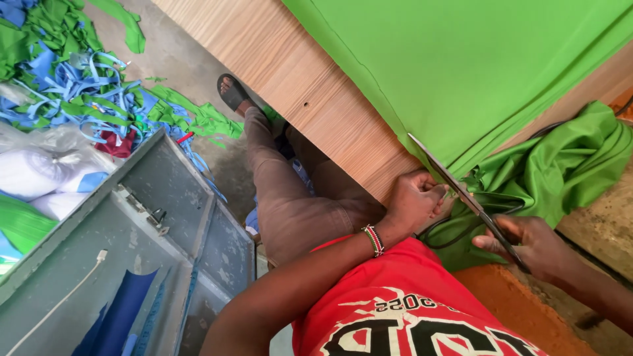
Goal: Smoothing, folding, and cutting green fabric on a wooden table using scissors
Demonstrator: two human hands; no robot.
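A large sheet of bright green fabric (461, 66) lies spread over a wooden table (310, 86). My right hand (537, 244) grips the handles of long metal scissors (455, 181), whose blades point up along the fabric's edge. My left hand (415, 198), with a beaded bracelet on the wrist, is closed on the fabric's edge at the table's side, right next to the blades. More green fabric (567, 165) is bunched up below the table's edge, to the right of the scissors.
A grey metal cabinet (132, 244) stands open at the lower left. Green and blue fabric scraps (86, 79) are piled on the floor at the upper left, beside white plastic bags (39, 171). My legs and a sandalled foot (232, 92) stretch along the table's side.
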